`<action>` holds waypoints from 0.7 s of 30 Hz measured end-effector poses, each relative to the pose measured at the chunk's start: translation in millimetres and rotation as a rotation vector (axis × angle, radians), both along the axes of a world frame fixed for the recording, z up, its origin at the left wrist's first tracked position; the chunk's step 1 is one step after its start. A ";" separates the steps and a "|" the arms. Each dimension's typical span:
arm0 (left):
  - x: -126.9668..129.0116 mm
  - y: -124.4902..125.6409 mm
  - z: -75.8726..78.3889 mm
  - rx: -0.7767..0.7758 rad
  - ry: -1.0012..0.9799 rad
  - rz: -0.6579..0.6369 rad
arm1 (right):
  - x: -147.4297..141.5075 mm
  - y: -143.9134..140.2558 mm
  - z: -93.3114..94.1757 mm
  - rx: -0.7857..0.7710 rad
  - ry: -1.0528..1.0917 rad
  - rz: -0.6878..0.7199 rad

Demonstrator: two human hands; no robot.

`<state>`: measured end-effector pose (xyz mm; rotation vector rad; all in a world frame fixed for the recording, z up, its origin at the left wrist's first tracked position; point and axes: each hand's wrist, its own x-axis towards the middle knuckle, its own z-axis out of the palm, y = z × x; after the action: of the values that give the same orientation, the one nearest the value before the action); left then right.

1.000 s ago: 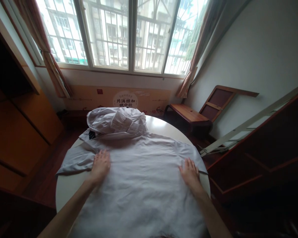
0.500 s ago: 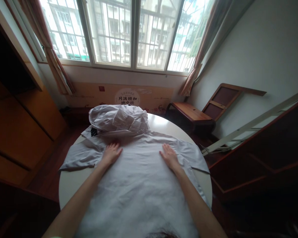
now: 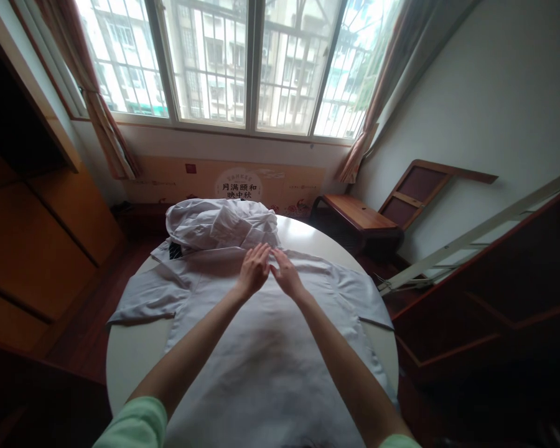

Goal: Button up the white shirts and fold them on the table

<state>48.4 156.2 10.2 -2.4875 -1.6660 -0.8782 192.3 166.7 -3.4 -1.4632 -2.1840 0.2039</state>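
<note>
With left hand and right hand flat, open, empty on the white shirt spread beneath: press lightly, sweep creases outward (crumpled pile just beyond fingertips).

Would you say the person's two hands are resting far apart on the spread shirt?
No, the left hand and right hand lie side by side near the middle of the spread shirt.

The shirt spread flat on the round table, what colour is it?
White, plain with no pattern; the shirt shows best in the head view.
</note>
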 end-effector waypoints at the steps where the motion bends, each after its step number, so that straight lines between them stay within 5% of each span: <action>1: 6.0 3.9 -9.4 -0.064 0.002 -0.046 | -11.5 -1.1 -5.7 -0.034 -0.002 0.015; 4: 8.2 11.0 -39.3 -0.263 0.037 -0.044 | -28.0 -7.4 -28.1 -0.100 -0.074 -0.038; 7: -11.0 15.6 -53.2 -0.305 0.087 -0.031 | -16.4 -4.4 -39.3 -0.128 -0.140 -0.001; 10: -48.3 19.8 -49.2 -0.298 0.127 0.002 | 22.9 10.4 -36.9 -0.156 -0.194 -0.026; 15: -113.8 18.7 -42.1 -0.236 0.097 0.099 | 112.7 27.8 -39.3 -0.186 -0.262 -0.372; 18: -125.0 14.9 -40.1 -0.187 0.099 0.155 | 140.5 28.7 -42.4 -0.163 -0.258 -0.394; 21: -116.3 10.4 -32.8 -0.185 0.104 0.193 | 139.5 26.2 -33.8 -0.191 -0.253 -0.402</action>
<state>-67.9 166.5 -22.7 -2.3786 -1.9910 -0.5901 331.7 192.9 -37.3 -2.0986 -2.0432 0.0929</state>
